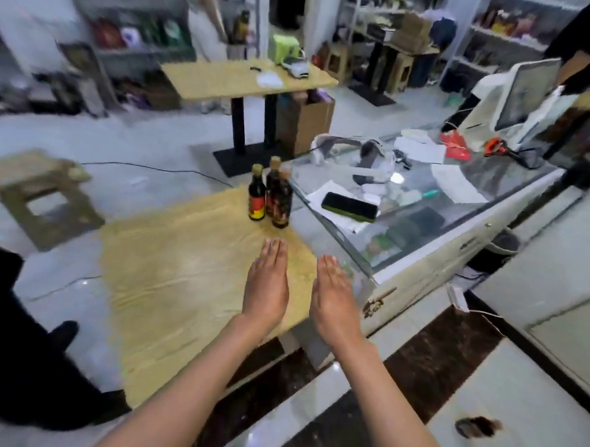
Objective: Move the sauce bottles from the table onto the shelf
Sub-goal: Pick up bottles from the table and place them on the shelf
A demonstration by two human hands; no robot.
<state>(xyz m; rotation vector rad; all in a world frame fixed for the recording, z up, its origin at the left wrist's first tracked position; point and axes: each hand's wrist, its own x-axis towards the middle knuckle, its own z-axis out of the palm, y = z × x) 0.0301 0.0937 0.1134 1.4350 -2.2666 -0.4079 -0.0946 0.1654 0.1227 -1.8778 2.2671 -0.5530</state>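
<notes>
**Ana:** Cluttered shop floor, pale tiles, and a low wooden table [182, 286] in the middle of it. Where are the bottles?

**Ben:** Three dark sauce bottles [271, 195] stand upright in a tight cluster at the far right corner of that table, touching or nearly so. None has been lifted yet.

**Ana:** And the hands?

**Ben:** Both reach forward over the near right part of the table, holding nothing. The left hand [267, 286] has its fingers straight and pressed together; the right hand [334, 292] looks the same, fingers straight and together, near the table's right edge. Both are short of the bottles.

**Ana:** How will they handle?

**Ben:** They look like glass, so I'd judge them rigid, fairly heavy when full, breakable and perhaps slick. Gripping round the labelled body seems safer than the thin neck. Packed so close, taking one could topple its neighbour, so the nearest one first.

**Ana:** Anything in the way?

**Ben:** Just right of the bottles is a glass counter [456, 210] with a black phone [350, 207] and loose papers [457, 184] on it. A wooden stool [41, 195] sits on the floor far left. Metal shelving [497, 39] lines the far wall, blurred; which shelf is meant I cannot tell
</notes>
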